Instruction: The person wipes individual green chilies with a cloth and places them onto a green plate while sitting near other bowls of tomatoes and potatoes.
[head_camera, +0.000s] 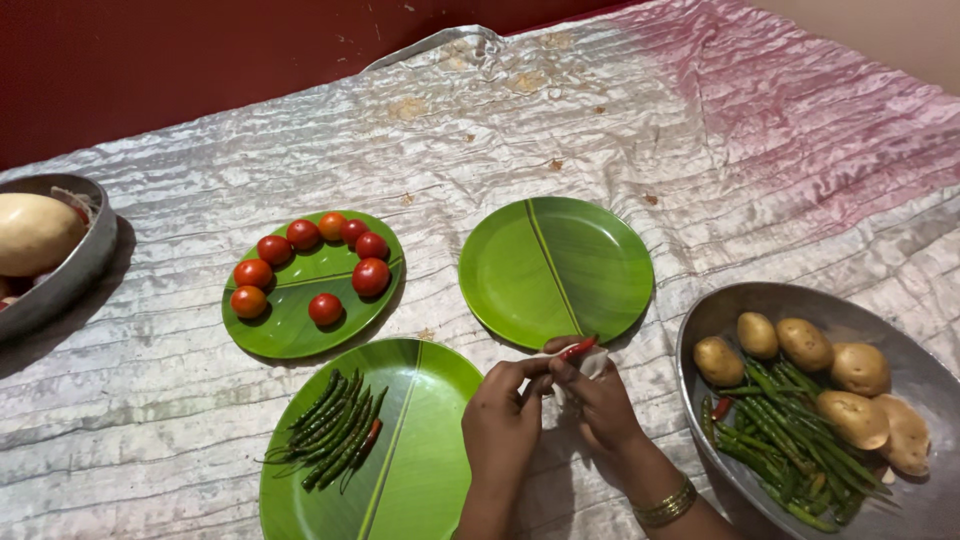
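Observation:
My left hand (500, 420) and my right hand (603, 403) meet just below the empty green leaf-patterned plate (556, 262). Between their fingertips is a small red chili (579, 347) wrapped partly in a white cloth (593, 366). The right hand, with a gold bangle on its wrist, grips the chili and cloth. Fingers of the left hand pinch the cloth's near end. Left of the hands, another green plate (430, 470) carries a row of green chilies (335, 430) with one reddish one among them.
A third green plate (290, 335) holds several red tomatoes (370, 276) in an arc. At the right, a metal bowl (720, 310) contains potatoes (805, 343) and green chilies. A metal bowl (75, 275) with a pale round vegetable stands at the left edge. A crinkled silver sheet (600, 120) covers the surface.

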